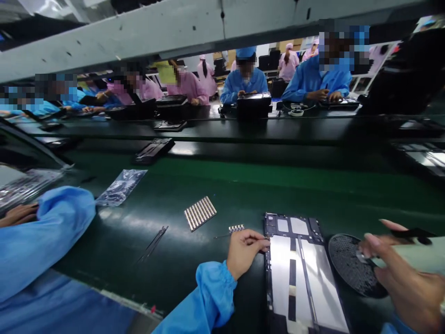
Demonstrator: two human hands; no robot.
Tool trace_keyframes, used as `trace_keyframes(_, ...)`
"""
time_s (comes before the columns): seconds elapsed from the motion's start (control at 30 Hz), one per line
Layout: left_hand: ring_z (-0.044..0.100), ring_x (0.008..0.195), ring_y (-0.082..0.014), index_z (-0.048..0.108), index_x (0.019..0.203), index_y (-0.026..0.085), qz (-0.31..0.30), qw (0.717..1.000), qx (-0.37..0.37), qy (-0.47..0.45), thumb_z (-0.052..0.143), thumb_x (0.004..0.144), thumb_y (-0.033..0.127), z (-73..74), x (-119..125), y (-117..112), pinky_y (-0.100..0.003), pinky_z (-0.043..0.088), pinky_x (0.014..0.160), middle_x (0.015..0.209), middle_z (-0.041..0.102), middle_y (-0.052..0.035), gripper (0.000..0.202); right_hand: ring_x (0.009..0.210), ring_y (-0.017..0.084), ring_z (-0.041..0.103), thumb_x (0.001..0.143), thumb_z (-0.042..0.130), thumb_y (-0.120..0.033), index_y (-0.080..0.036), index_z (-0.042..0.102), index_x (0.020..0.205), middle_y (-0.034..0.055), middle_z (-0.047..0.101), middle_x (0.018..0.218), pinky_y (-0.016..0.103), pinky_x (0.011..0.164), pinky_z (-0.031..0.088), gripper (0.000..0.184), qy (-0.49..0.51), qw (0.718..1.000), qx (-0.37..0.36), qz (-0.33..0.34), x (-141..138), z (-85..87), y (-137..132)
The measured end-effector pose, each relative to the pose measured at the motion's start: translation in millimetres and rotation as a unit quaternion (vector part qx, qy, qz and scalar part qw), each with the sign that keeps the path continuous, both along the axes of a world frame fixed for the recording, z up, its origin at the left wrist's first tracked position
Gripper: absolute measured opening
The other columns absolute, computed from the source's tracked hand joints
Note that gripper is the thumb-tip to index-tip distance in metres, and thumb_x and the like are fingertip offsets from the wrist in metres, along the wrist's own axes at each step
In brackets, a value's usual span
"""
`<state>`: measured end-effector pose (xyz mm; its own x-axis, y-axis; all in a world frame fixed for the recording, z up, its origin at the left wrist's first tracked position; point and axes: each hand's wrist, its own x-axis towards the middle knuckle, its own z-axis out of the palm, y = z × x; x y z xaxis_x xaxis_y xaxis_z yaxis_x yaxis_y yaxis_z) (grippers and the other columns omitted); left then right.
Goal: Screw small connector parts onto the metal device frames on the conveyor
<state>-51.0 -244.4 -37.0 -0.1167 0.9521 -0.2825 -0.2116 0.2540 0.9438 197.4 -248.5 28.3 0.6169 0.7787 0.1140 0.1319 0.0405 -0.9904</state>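
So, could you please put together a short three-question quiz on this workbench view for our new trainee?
1. True or false: the left hand rests at the left edge of the metal frame panel.
2. Which thing lies under the right hand? A) the round black tray B) the strip of silver bars C) the clear plastic bag
3. Fill in: the tweezers lie on the green ____, to the left of the left hand.

Key: 1 true. 2 A; the fingers pinch something small over the tray, too small to name. 3 belt.
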Motion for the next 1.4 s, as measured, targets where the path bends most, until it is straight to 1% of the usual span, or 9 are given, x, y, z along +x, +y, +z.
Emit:
trace_keyframes(0.2,0.063,0.052,-0.0116,0.071,0.069,0.011,-0.133,0.991,0.013,0.033,0.08,0.061,0.033,8.1,-25.0,-2.1,-0.023,0.051,0.058,0.054,0.066,-0.0014,0.026,0.037,0.014,0.044,0.057,0.083,-0.045,-0.025,0.064,0.103,-0.0019,0.056,0.058,0.026,0.026,0.022,0.053,0.015,0.999,-0.015,0.033,-10.9,1.7,-11.4)
trace_keyframes(0.37,0.062,0.051,-0.012,0.07,0.074,0.011,-0.222,0.968,0.007,0.12,0.074,0.069,0.027,9.7,-27.1,3.6,-0.022,0.047,0.053,0.058,0.066,-0.0011,0.016,0.045,0.018,0.055,0.059,0.084,-0.034,-0.024,0.061,0.103,-0.0047,0.055,0.053,0.03,0.041,0.047,0.051,0.052,0.989,0.019,0.137,-32.7,9.3,-18.9)
trace_keyframes(0.5,0.061,0.054,-0.0114,0.071,0.075,0.013,-0.276,0.927,0.065,0.247,0.068,0.077,0.022,17.6,-20.1,12.6,-0.021,0.046,0.057,0.058,0.065,0.0004,0.009,0.046,0.016,0.051,0.071,0.077,-0.026,-0.025,0.059,0.107,-0.0054,0.053,0.05,0.031,0.048,0.047,0.04,0.077,0.963,0.091,0.241,-50.6,9.4,-22.3)
trace_keyframes(0.73,0.065,0.074,-0.0146,0.074,0.078,0.016,-0.296,0.861,0.169,0.377,0.067,0.08,0.018,18.0,-11.7,20.4,-0.022,0.046,0.072,0.08,0.072,-0.0032,0.008,0.048,0.015,0.053,0.084,0.068,-0.025,-0.025,0.055,0.114,-0.0063,0.053,0.054,0.033,0.052,0.046,0.032,0.044,0.935,0.088,0.34,-78.8,1.2,-15.0)
trace_keyframes(0.9,0.063,0.074,-0.0144,0.072,0.075,0.017,-0.285,0.865,0.184,0.369,0.064,0.08,0.015,14.1,-9.6,20.1,-0.022,0.045,0.071,0.077,0.069,-0.0022,0.01,0.047,0.014,0.054,0.084,0.068,-0.027,-0.023,0.059,0.101,-0.0068,0.054,0.053,0.032,0.053,0.046,0.019,0.015,0.922,0.08,0.379,-102.7,-12.5,3.8)
trace_keyframes(0.97,0.061,0.069,-0.0133,0.07,0.073,0.016,-0.275,0.883,0.161,0.344,0.067,0.077,0.015,14.1,-9.7,20.8,-0.021,0.045,0.066,0.072,0.066,-0.0007,0.005,0.049,0.014,0.055,0.084,0.068,-0.027,-0.021,0.06,0.082,-0.0053,0.055,0.053,0.031,0.055,0.046,0.01,-0.01,0.92,0.075,0.384,-110.8,-16.1,10.9)
trace_keyframes(1.03,0.059,0.065,-0.0124,0.069,0.075,0.016,-0.26,0.905,0.121,0.315,0.072,0.071,0.016,13.4,-10.4,22.7,-0.02,0.043,0.06,0.068,0.064,0.0012,0.006,0.05,0.014,0.056,0.084,0.068,-0.027,-0.021,0.056,0.07,-0.0042,0.056,0.053,0.032,0.058,0.046,0.019,-0.029,0.918,0.072,0.39,-117.2,-18.0,16.2)
trace_keyframes(1.13,0.059,0.063,-0.012,0.067,0.081,0.016,-0.246,0.922,0.078,0.289,0.076,0.065,0.016,9.5,-11.9,26.9,-0.02,0.042,0.057,0.067,0.064,0.0028,0.018,0.048,0.015,0.056,0.083,0.067,-0.029,-0.021,0.057,0.08,-0.0051,0.056,0.051,0.033,0.059,0.048,0.014,-0.04,0.914,0.059,0.399,-123.4,-20.8,20.6)
trace_keyframes(1.4,0.059,0.063,-0.0121,0.063,0.077,0.017,-0.247,0.929,0.073,0.264,0.072,0.065,0.015,3.9,-12.7,29.9,-0.021,0.042,0.057,0.065,0.065,0.0029,0.015,0.048,0.017,0.056,0.083,0.067,-0.031,-0.02,0.054,0.105,-0.0054,0.057,0.051,0.034,0.056,0.047,0.027,-0.043,0.91,0.03,0.412,-127.0,-24.3,22.1)
